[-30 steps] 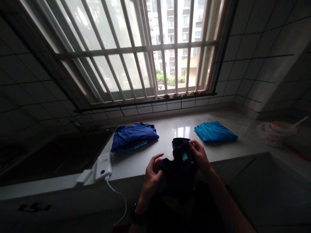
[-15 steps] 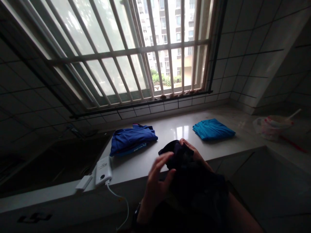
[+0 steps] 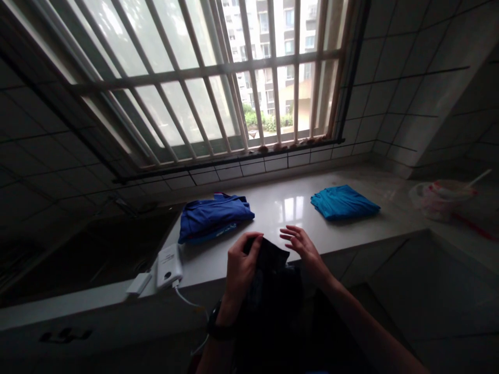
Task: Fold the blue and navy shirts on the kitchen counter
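Left hand (image 3: 241,270): closed on the dark garment's (image 3: 273,291) upper edge
Right hand (image 3: 304,249): open, fingers spread, just beside the garment
Garment: hanging between both hands, over the counter's front edge
White stone countertop (image 3: 280,208): white power bank (image 3: 169,266), folded blue shirt (image 3: 212,218), folded teal cloth (image 3: 343,202)
Farthest: barred window (image 3: 202,67)
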{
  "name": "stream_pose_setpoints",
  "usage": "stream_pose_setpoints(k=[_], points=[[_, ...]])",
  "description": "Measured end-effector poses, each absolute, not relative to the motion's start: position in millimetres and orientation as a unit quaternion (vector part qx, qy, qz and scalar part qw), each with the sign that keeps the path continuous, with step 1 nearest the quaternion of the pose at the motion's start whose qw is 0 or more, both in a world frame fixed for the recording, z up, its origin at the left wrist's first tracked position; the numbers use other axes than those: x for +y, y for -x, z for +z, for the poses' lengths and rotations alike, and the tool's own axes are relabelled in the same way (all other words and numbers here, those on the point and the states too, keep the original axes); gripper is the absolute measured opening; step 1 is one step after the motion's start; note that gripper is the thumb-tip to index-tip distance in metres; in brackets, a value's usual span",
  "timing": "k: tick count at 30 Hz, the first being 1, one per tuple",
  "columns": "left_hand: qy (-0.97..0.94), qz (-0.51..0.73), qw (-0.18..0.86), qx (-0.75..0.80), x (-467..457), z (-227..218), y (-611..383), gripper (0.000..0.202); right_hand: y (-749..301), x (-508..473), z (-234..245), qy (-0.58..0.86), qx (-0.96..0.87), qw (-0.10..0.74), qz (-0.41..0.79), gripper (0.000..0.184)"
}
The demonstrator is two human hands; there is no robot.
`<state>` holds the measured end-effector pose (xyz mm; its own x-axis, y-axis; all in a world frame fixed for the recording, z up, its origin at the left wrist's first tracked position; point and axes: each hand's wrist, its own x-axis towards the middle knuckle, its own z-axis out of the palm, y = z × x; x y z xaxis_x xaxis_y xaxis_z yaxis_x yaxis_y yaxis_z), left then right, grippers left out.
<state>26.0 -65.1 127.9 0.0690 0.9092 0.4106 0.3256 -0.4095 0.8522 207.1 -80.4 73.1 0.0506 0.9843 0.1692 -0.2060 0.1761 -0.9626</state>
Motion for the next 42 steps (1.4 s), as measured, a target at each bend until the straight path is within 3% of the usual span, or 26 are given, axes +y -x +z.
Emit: stream_pose_setpoints(k=[2,4,5,7,9,10,15,19,24,33,37,40,42], points=[[-0.646,0.509,0.326,0.466,-64,131,-31,0.023,-199,-98,65,0.436,-0.587,0.567,0.38,0.068],[-0.627,0.511,0.353,0.471,-64,134,-32,0.028,-191,-111,54,0.453,-0.687,0.465,0.328,0.082],[-0.623,0.511,0.356,0.474,-63,136,-30,0.03,-190,-116,47,0.463,-0.719,0.407,0.32,0.076],[-0.632,0.505,0.337,0.482,-61,141,-19,0.032,-194,-118,35,0.483,-0.752,0.317,0.316,0.043],[-0.67,0.478,0.303,0.481,-58,148,0,0.031,-211,-114,29,0.498,-0.762,0.271,0.313,0.014],[-0.702,0.446,0.291,0.474,-56,151,12,0.031,-223,-110,29,0.502,-0.764,0.261,0.309,0.012],[-0.848,0.187,0.256,0.426,-48,159,71,0.027,-297,-96,52,0.573,-0.759,0.265,0.16,0.012],[-0.857,0.122,0.216,0.451,-46,157,92,0.025,-331,-96,66,0.565,-0.772,0.268,0.115,0.007],[-0.822,0.179,0.146,0.521,-43,164,98,0.018,-345,-93,78,0.582,-0.767,0.235,0.132,0.011],[-0.75,0.35,-0.081,0.556,31,239,34,0.014,-331,0,184,0.66,-0.641,0.38,-0.097,0.022],[-0.752,0.35,-0.074,0.554,51,243,18,0.013,-323,18,190,0.644,-0.608,0.453,-0.102,0.037],[-0.755,0.344,-0.044,0.556,54,228,22,0.012,-324,17,170,0.641,-0.621,0.448,-0.058,0.044],[-0.762,0.341,-0.023,0.55,52,218,27,0.011,-326,14,157,0.646,-0.631,0.427,-0.044,0.039]])
